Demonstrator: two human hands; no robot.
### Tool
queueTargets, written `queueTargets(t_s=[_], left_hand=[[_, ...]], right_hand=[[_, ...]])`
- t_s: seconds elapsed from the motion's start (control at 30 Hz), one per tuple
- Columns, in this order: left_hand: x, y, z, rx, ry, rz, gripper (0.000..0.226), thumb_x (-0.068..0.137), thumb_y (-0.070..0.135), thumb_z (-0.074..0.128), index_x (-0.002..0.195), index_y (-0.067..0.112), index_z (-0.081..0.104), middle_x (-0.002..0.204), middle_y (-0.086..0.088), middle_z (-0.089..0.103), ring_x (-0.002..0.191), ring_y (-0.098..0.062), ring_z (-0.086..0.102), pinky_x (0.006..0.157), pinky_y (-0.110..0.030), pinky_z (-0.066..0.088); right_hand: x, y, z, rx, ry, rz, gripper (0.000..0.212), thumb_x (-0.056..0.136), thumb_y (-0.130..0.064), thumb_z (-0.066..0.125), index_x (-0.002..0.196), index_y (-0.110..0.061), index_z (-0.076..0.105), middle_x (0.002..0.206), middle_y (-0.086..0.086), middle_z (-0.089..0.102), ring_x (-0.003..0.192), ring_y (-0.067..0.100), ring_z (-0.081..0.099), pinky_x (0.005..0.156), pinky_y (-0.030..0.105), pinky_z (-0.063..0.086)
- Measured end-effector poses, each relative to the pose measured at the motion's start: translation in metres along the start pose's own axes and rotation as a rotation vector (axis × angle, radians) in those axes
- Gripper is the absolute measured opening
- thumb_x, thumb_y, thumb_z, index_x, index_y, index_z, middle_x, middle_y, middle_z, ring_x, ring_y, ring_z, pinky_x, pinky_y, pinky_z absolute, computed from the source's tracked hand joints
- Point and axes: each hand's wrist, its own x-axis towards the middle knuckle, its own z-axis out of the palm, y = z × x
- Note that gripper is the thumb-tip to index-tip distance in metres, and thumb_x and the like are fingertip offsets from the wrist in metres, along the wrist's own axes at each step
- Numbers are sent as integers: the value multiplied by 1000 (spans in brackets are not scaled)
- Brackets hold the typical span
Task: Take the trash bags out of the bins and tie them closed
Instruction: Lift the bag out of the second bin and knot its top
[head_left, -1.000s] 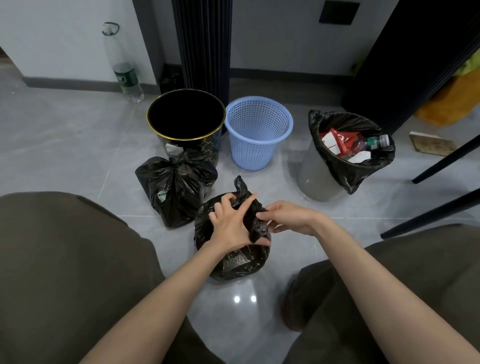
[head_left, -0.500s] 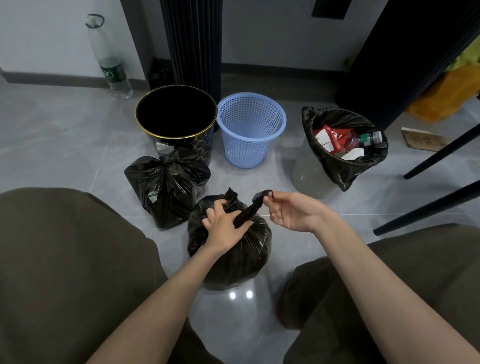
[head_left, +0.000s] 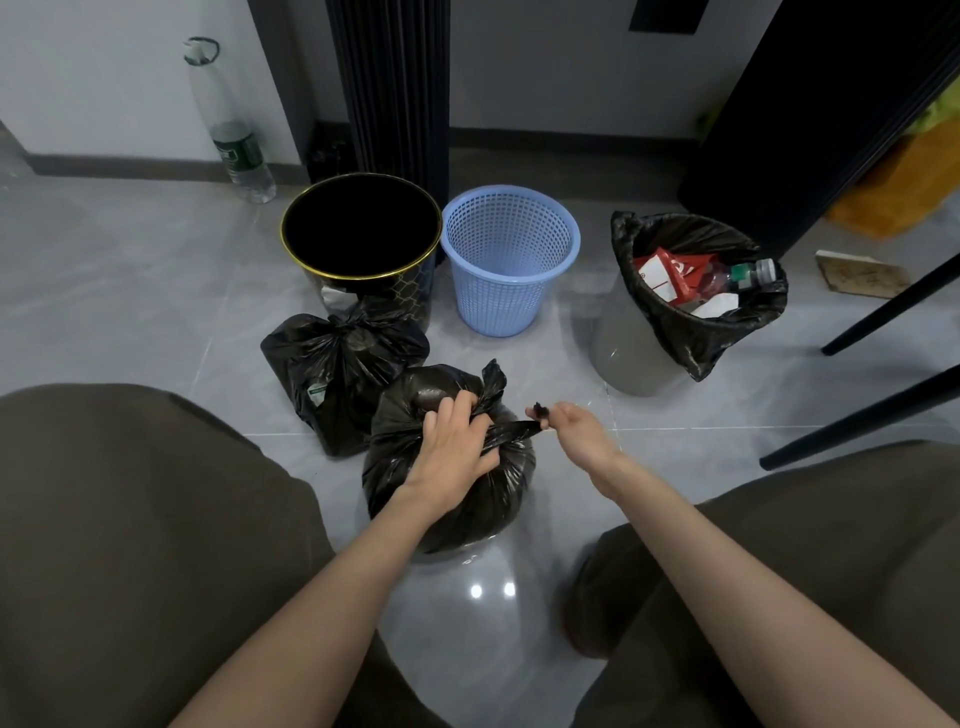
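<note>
A full black trash bag (head_left: 452, 504) stands on the floor between my knees. My left hand (head_left: 457, 441) grips its gathered neck, one twisted ear sticking up behind the fingers. My right hand (head_left: 569, 431) pinches the tip of the other ear, stretched taut to the right. A second black bag (head_left: 337, 374), knotted shut, sits to the left behind it. The black bin with a gold rim (head_left: 363, 244) and the blue mesh basket (head_left: 511, 260) hold no bag. The grey bin (head_left: 639, 343) at the right carries a black liner (head_left: 696, 322) with a red carton and a bottle inside.
A clear plastic bottle (head_left: 234, 130) leans on the wall at the back left. A dark ribbed column (head_left: 395, 88) rises behind the bins. Black chair legs (head_left: 872, 317) slant in from the right. My knees fill both lower corners.
My right hand has drawn the bag's ear out to the right until it is taut. My left hand has closed tighter on the neck.
</note>
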Motion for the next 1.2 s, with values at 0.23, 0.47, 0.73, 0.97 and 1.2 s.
queueTargets(t_s=[0.23,0.47,0.73,0.97,1.2], left_hand=[[2,-3,-7,8,40,93,29,97,33,44,116,13,54,128,-8,35,107,-25,37,93,-37,35],[1,-10,-4,-64,-13,107,26,96,33,46,113,18,57,128,-4,35,105,-24,34,90,-34,31],[0,-10,1,-125,-43,48,25,98,30,43,109,22,63,125,-3,38,104,-25,32,88,-35,29],[-1,-9,5,-102,-112,51,29,99,37,35,111,19,55,125,-3,36,102,-24,32,82,-33,26],[5,0,0,-109,-115,22,33,94,39,41,103,13,61,113,-2,38,99,-22,30,81,-30,25]], right_hand=[[-19,0,10,-861,219,-405,22,99,-17,32,96,-11,53,89,12,59,98,29,48,73,34,31],[-6,-4,13,-433,-97,-133,34,102,-24,28,70,-19,37,85,11,55,85,28,50,73,32,36],[-13,-9,12,-18,-262,35,32,100,-28,40,69,-20,36,62,-3,36,56,10,37,53,21,36],[-16,-10,2,244,-396,149,16,92,-23,59,86,-16,72,57,-7,55,51,5,46,51,15,35],[-15,-6,18,686,-224,369,21,93,-29,57,107,-19,69,40,-12,38,39,6,24,40,13,26]])
